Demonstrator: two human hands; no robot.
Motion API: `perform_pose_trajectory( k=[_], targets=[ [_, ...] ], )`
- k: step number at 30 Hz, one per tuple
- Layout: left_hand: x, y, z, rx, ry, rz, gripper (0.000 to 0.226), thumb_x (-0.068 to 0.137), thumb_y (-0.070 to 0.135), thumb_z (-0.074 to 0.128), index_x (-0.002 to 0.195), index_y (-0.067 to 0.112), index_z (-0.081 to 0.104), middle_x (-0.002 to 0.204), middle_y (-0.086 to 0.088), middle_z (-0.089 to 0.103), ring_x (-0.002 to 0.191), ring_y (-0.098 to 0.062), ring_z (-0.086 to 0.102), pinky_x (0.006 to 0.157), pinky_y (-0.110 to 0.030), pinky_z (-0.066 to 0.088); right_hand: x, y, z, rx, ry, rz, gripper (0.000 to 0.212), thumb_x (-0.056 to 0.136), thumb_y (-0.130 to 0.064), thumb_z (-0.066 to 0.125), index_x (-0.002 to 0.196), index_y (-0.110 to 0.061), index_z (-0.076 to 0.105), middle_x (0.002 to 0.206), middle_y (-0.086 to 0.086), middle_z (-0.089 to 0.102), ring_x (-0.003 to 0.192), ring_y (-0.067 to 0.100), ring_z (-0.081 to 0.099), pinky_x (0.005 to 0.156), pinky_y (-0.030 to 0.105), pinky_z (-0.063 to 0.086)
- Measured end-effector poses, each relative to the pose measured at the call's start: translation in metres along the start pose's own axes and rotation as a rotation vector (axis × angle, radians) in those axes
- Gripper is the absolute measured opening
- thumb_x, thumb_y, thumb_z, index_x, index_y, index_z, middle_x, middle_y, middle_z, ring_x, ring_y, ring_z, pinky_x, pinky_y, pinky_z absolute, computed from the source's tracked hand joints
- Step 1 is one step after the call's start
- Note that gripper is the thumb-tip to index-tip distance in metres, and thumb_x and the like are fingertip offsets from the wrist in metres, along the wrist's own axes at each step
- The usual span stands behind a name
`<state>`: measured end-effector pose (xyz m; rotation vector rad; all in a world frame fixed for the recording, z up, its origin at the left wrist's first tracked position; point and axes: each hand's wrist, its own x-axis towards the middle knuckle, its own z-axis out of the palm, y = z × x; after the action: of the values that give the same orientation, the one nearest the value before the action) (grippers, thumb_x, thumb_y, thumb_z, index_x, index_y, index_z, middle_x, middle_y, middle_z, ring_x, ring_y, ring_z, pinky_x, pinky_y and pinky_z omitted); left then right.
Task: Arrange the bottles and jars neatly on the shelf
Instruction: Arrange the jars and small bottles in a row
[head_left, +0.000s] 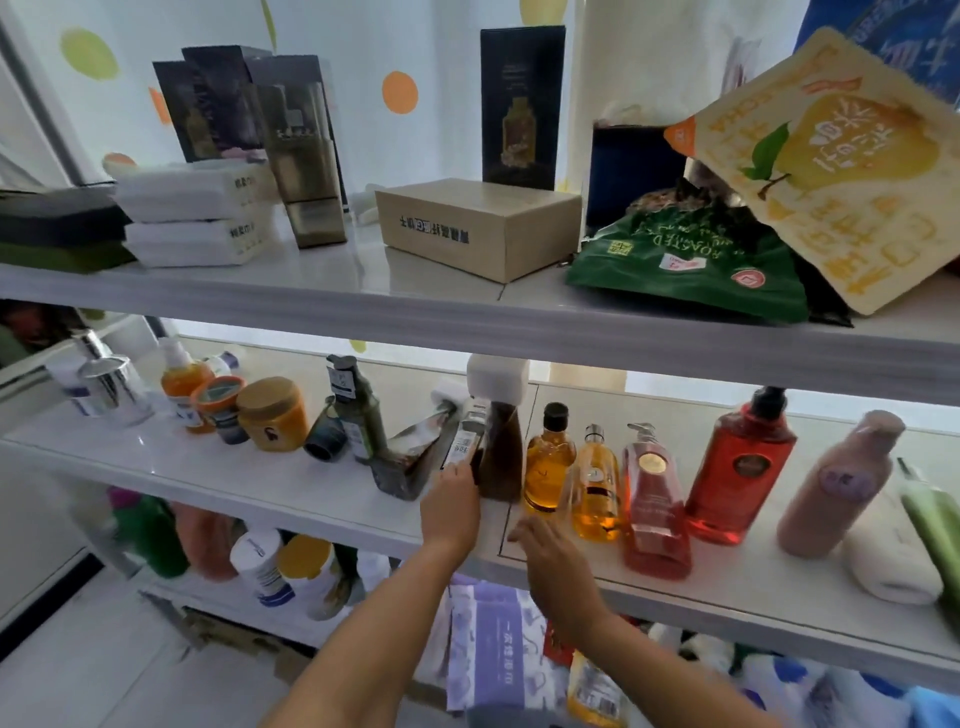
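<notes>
Forearms enter from the bottom edge and are cut off there. Right hand (550, 553) is flat with palm down and fingers straight and loose. It holds nothing over the front lip of the middle shelf (291, 501), just short of the amber pump bottle (597, 486).

Left hand (451, 506) reaches over the lip, fingertips at the lower end of the labelled dark bottle (464, 444). Fingers are hidden behind the back of the hand, so can't tell if they close round it. That bottle leans between the tilted dark bottle (410, 460) on its left and the white-capped brown bottle (500, 452) on its right.

A bare strip of shelf runs along the front edge left of the hands. More room between the red pump bottle (740, 465) and the mauve bottle (841, 483). Black-capped amber bottle (549, 462) and pink pump bottle (652, 499) stand packed close.

White roll (891, 564) lies near the front edge. Green bottle (935, 525) beside it is cut off by the right frame edge. Yellow jar (272, 413), green pump bottle (356, 410) and silver pump bottle (109, 384) bunch further back on the left.

Lower shelf items are blurred and half hidden. Top of the white cap is hidden by the upper shelf (363, 306), which carries a cardboard box (478, 228) and a green bag (685, 260).
</notes>
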<state>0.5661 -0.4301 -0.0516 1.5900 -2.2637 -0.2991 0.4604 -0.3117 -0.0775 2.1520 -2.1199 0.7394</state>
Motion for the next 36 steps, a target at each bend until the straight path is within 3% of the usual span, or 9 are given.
perform_pose_trajectory(
  k=[4,10,13,16,19,25,30,33,36],
  targets=[
    [0.028,-0.028,0.001,0.09,0.011,0.161,0.035,0.095,0.024,0.052,0.128,0.013,0.048,0.13,-0.01,0.048,0.119,-0.025,0.048,0.091,-0.031,0.046,0.025,-0.041,0.04,0.162,0.0,0.221,0.046,0.086,0.004,0.056,0.13,-0.009,0.052,0.132,0.008,0.054,0.123,0.021,0.052,0.105,0.029,0.042],
    [0.046,-0.047,0.0,0.073,-0.21,0.292,0.058,0.096,0.035,0.049,0.148,0.024,0.026,0.147,-0.019,0.029,0.126,-0.034,0.044,0.092,-0.041,0.046,0.086,-0.072,0.043,0.445,0.234,0.749,0.04,0.094,-0.009,0.047,0.133,-0.008,0.04,0.133,0.011,0.049,0.121,0.022,0.05,0.097,0.026,0.04],
    [0.047,-0.048,-0.001,0.091,-0.279,0.287,0.059,0.098,0.034,0.046,0.15,0.025,0.02,0.152,-0.026,0.018,0.128,-0.038,0.045,0.093,-0.043,0.047,0.103,-0.076,0.043,0.467,0.286,0.893,0.04,0.092,-0.011,0.052,0.129,-0.006,0.037,0.127,0.015,0.051,0.115,0.026,0.053,0.086,0.026,0.041],
    [0.048,-0.046,-0.006,0.09,-0.305,0.266,0.056,0.097,0.032,0.048,0.147,0.021,0.024,0.148,-0.03,0.025,0.122,-0.039,0.051,0.09,-0.044,0.049,0.115,-0.078,0.043,0.494,0.306,1.021,0.046,0.091,-0.012,0.056,0.129,-0.005,0.032,0.13,0.018,0.049,0.117,0.031,0.053,0.092,0.034,0.044],
    [0.049,-0.044,-0.011,0.056,-0.336,0.19,0.057,0.095,0.028,0.052,0.142,0.012,0.025,0.142,-0.028,0.036,0.118,-0.038,0.053,0.086,-0.044,0.05,0.12,-0.081,0.043,0.475,0.29,1.071,0.052,0.091,-0.01,0.055,0.133,-0.005,0.027,0.133,0.02,0.046,0.12,0.035,0.051,0.094,0.04,0.044],
    [0.06,-0.043,-0.017,-0.048,-0.502,0.03,0.096,0.09,0.042,0.059,0.15,0.002,-0.005,0.143,-0.024,0.039,0.128,-0.035,0.046,0.096,-0.044,0.045,0.122,-0.081,0.04,0.476,0.238,1.156,0.047,0.093,-0.014,0.053,0.132,-0.004,0.029,0.137,0.02,0.045,0.123,0.037,0.049,0.098,0.041,0.042],
    [0.054,-0.041,-0.028,-0.191,-0.499,-0.108,0.09,0.084,0.035,0.068,0.145,-0.005,0.015,0.142,-0.021,0.043,0.128,-0.033,0.048,0.099,-0.039,0.044,0.122,-0.082,0.034,0.502,0.202,1.212,0.051,0.092,-0.019,0.055,0.134,-0.002,0.03,0.135,0.02,0.048,0.122,0.037,0.05,0.097,0.039,0.043],
    [0.048,-0.042,-0.034,-0.232,-0.459,-0.162,0.078,0.083,0.031,0.066,0.14,-0.004,0.027,0.136,-0.018,0.05,0.125,-0.032,0.051,0.097,-0.037,0.045,0.123,-0.079,0.037,0.518,0.085,1.215,0.041,0.095,-0.029,0.049,0.125,0.0,0.049,0.125,0.021,0.058,0.115,0.035,0.055,0.092,0.035,0.044],
    [0.039,-0.045,-0.041,-0.274,-0.412,-0.178,0.06,0.087,0.032,0.061,0.132,0.0,0.038,0.129,-0.017,0.056,0.12,-0.033,0.055,0.094,-0.037,0.047,0.126,-0.085,0.039,0.704,0.038,1.188,0.051,0.096,-0.042,0.042,0.111,0.002,0.063,0.112,0.021,0.065,0.104,0.033,0.06,0.086,0.034,0.045]
  ],
)
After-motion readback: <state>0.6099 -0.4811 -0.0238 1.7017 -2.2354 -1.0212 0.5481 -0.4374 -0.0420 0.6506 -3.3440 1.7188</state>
